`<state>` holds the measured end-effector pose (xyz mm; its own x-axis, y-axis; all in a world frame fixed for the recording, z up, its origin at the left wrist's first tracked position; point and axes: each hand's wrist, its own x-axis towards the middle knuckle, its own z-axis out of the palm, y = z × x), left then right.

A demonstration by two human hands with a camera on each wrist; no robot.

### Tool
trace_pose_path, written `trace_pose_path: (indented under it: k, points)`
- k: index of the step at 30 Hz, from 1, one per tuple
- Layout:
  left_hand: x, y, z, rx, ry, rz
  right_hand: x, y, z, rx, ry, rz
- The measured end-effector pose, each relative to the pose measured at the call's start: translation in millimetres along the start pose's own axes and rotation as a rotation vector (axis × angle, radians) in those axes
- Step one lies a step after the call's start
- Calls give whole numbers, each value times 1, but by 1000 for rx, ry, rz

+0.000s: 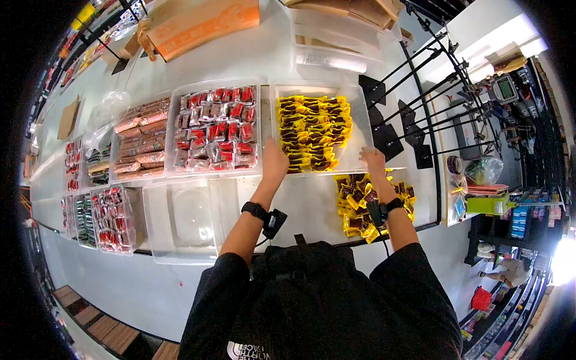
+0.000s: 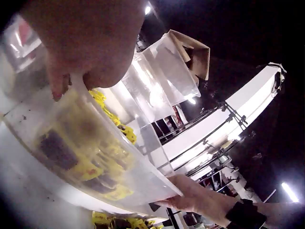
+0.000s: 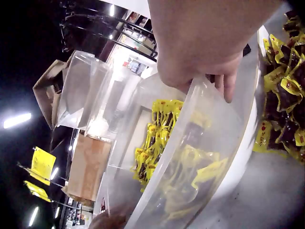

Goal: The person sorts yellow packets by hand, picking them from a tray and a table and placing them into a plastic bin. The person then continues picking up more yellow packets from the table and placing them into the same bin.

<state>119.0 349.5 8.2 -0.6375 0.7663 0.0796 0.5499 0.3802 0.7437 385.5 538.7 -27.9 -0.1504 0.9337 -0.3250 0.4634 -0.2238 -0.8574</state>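
A clear plastic bin (image 1: pixel 362 129) holds rows of yellow-and-dark wrapped packets (image 1: pixel 315 129), with bare room along its right side. My left hand (image 1: pixel 275 162) grips the bin's near left corner; in the left wrist view that hand (image 2: pixel 90 52) has its fingers curled over the rim (image 2: pixel 128 148). At the near right corner my right hand (image 1: pixel 374 161) holds the rim; the right wrist view shows this hand (image 3: pixel 200 52) with fingers bent over the wall (image 3: pixel 176 143). Loose yellow packets (image 1: pixel 360 210) lie in a pile on the table just below the bin's right part.
Left of the bin stand bins of red packets (image 1: pixel 216 129) and brown sticks (image 1: pixel 141 141). An empty clear bin (image 1: pixel 192 222) sits in front. Black metal stands (image 1: pixel 384 135) are at right; a cardboard box (image 1: pixel 204 30) and stacked clear bins (image 1: pixel 333 48) stand behind.
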Motion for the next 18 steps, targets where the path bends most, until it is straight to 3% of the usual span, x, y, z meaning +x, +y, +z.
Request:
trace_pose_path:
  k: [1,4,6,8,9,10,11,12,14,16,17,18]
  points:
    - [-3,3,-5,68,77,178,-9,-9,0,1,-3,-10]
    - [-58,50,-58,-152,93,251,-50,-30,7,199,90,-128]
    - [-97,55,-110,-129,6,248,-87,-33,16,358,336,-182]
    - [-137,18,-147,147,185,185,-122,-10,29,382,323,-192]
    - [-155,-1,-167,287,237,54,-139,5,35,402,327,-203]
    - [-177,-46,-175,464,340,-1,-160,19,45,328,299,-185]
    - [-199,-66,-192,427,362,-201,-179,34,54,255,271,-166]
    - [-224,-108,-189,580,365,-315,-189,61,62,203,158,-105]
    - [-259,-174,-180,641,67,-360,-219,80,74,151,40,-37]
    - [-272,-164,-169,642,-106,-200,-258,59,85,101,-348,252]
    - [-275,-155,-158,712,-171,-145,-264,63,94,100,-344,256]
    - [-273,-146,-151,665,-222,-205,-267,73,103,-65,-492,96]
